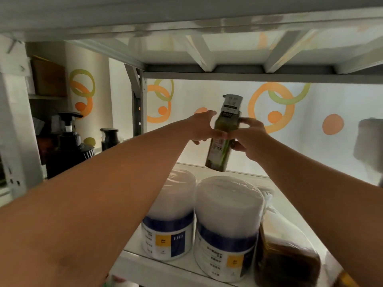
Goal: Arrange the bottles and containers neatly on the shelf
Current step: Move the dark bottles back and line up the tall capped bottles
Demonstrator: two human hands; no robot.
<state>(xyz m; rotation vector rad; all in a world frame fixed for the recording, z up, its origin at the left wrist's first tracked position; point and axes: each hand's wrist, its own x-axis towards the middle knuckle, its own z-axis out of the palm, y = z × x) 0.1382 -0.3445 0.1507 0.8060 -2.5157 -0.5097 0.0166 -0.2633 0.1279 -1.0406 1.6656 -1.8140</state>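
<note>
Green bottle [223, 137] aloft above shelf [244, 172] rear, tilted; left hand [202, 128] and right hand [249, 137] both clasped round it; advise righting it, lowering behind white tubs [226, 220].

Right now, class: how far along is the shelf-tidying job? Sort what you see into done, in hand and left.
Done: two white tubs stand side by side at the shelf front, a brown container beside them. In hand: the left hand and right hand both grip a tilted green bottle above the back of the shelf. Left: setting it down upright; the dark pump bottles on the left may still need sorting.
</note>
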